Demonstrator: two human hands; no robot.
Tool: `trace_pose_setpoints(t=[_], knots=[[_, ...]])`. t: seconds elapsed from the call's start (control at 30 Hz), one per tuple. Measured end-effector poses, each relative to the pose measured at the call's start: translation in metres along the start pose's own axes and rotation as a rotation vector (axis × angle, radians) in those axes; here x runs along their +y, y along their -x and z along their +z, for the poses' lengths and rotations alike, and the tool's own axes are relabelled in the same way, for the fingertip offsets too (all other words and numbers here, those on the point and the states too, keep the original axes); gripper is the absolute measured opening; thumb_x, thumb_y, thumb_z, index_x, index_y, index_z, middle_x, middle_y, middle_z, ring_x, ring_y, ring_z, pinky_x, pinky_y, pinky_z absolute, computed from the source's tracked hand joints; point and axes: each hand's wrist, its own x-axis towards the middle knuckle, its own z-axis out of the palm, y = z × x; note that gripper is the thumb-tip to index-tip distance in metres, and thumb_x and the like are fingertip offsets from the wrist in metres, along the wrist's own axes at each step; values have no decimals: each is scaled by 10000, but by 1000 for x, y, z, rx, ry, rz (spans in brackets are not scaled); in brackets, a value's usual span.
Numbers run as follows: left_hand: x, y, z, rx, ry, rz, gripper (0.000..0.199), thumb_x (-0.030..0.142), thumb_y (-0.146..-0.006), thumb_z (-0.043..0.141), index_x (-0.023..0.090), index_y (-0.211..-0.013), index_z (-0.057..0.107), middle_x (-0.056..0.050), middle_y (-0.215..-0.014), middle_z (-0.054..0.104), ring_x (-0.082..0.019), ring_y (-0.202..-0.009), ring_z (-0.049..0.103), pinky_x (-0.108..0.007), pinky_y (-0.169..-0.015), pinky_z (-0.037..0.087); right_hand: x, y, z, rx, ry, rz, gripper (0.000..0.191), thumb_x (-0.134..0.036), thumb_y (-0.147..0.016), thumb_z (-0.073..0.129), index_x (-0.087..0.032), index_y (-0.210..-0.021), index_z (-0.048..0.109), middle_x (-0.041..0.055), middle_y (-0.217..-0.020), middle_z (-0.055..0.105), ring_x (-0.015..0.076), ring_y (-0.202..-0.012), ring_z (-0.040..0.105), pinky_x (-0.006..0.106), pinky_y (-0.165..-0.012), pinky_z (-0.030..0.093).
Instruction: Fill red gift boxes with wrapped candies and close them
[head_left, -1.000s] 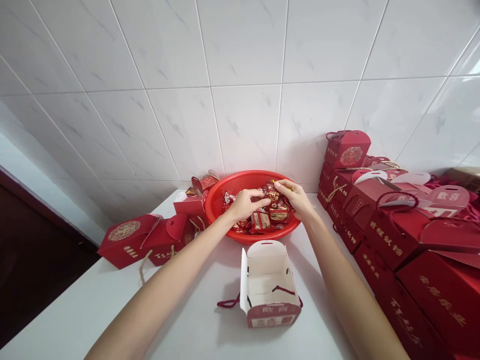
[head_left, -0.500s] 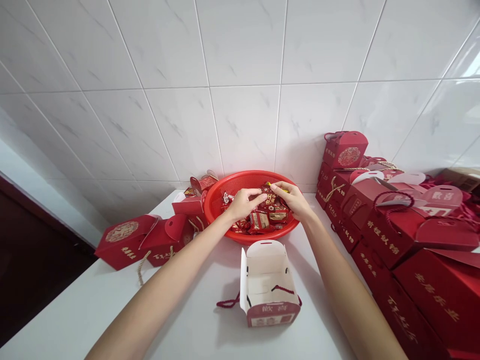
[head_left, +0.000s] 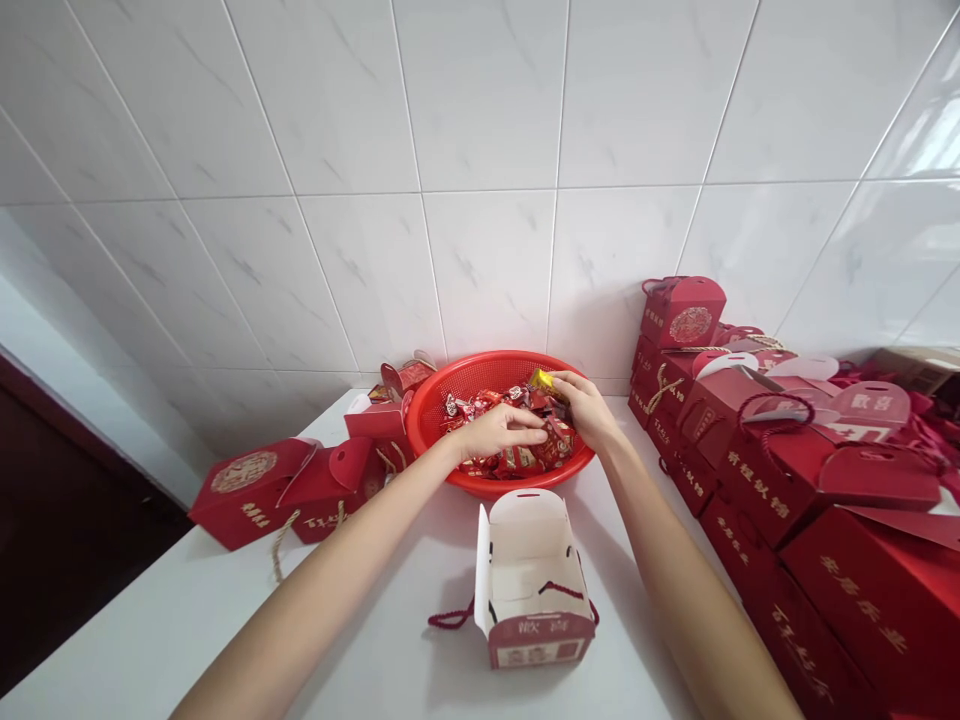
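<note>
A red plastic basket (head_left: 442, 398) against the wall holds many red-wrapped sweets (head_left: 487, 402). Over its right side, my right hand (head_left: 586, 405) pinches a small yellow packet (head_left: 542, 380). My left hand (head_left: 501, 432) reaches over the sweets from the left, fingers stretched towards the right and touching the pile; whether anything is under them is hidden. Nearer to me, an open red and white box (head_left: 534, 590) stands upright on the white table, its flaps raised. A dark red cord lies inside it and another loop hangs out at its left.
Closed red gift boxes (head_left: 259, 490) with rope handles stand left of the basket on the white table (head_left: 382, 640). Many more red boxes (head_left: 795, 470) are stacked along the right side. A tiled wall (head_left: 487, 260) rises behind.
The red packet between my hands is no longer held up. My left hand has moved lower and right over the sweets. My right hand now holds a yellow packet. The view has shifted slightly.
</note>
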Motion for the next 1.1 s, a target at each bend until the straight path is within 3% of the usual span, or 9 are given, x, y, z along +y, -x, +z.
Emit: trace_pose_setpoints(t=[0.07,0.2,0.4,0.6,0.73,0.9,0.97,1.1], knots=[[1,0,1,-50,3,-16,319,467,-790,676,155,-719,681,-4,-698,607,-161,-745,548,-277,-748,446,-1,2,1,-49,14,-27,362,-490,-591,781,-220,-817,696,-3,-825,702,174,-802,612,311,-805,472],[3,0,1,-44,51,-52,356,494,-764,711,156,-665,663,15,-629,559,-142,-664,502,-276,-694,446,-4,7,3,-160,46,-59,404,-524,-609,801,-225,-864,710,13,-906,713,183,-886,623,319,-856,465],[9,2,2,-24,198,-106,359,493,-714,760,152,-665,659,19,-640,536,-131,-648,498,-288,-694,464,-7,10,2,-205,0,-30,394,-498,-611,830,-232,-876,710,16,-934,714,174,-890,629,287,-786,481],[4,1,1,111,104,-66,465,586,-697,733,151,-589,611,21,-605,501,-117,-629,439,-271,-642,409,-11,12,2,-167,-91,-14,417,-451,-580,852,-229,-897,696,21,-956,722,169,-846,637,264,-691,472],[-1,-1,-2,201,81,-15,471,562,-708,729,153,-543,563,35,-576,462,-109,-617,410,-267,-642,383,-13,11,1,-33,-207,0,447,-330,-492,881,-226,-885,695,4,-890,717,156,-803,632,264,-692,485],[-3,-1,-4,291,79,-26,413,537,-710,728,139,-646,639,21,-639,535,-121,-660,454,-265,-655,377,-12,7,0,83,-263,54,419,-235,-430,848,-213,-823,705,-8,-762,687,159,-747,613,294,-711,518],[-2,-1,-3,308,72,-28,419,546,-721,711,138,-652,641,18,-639,542,-123,-655,457,-265,-645,372,-12,7,0,53,-214,93,381,-288,-477,848,-212,-824,711,5,-761,690,170,-751,619,294,-688,516],[-2,-1,-2,296,58,-2,428,554,-731,697,140,-633,645,7,-640,575,-134,-666,489,-282,-686,400,-14,11,2,-137,-103,119,401,-434,-598,840,-216,-915,726,42,-906,724,177,-783,638,278,-654,506]])
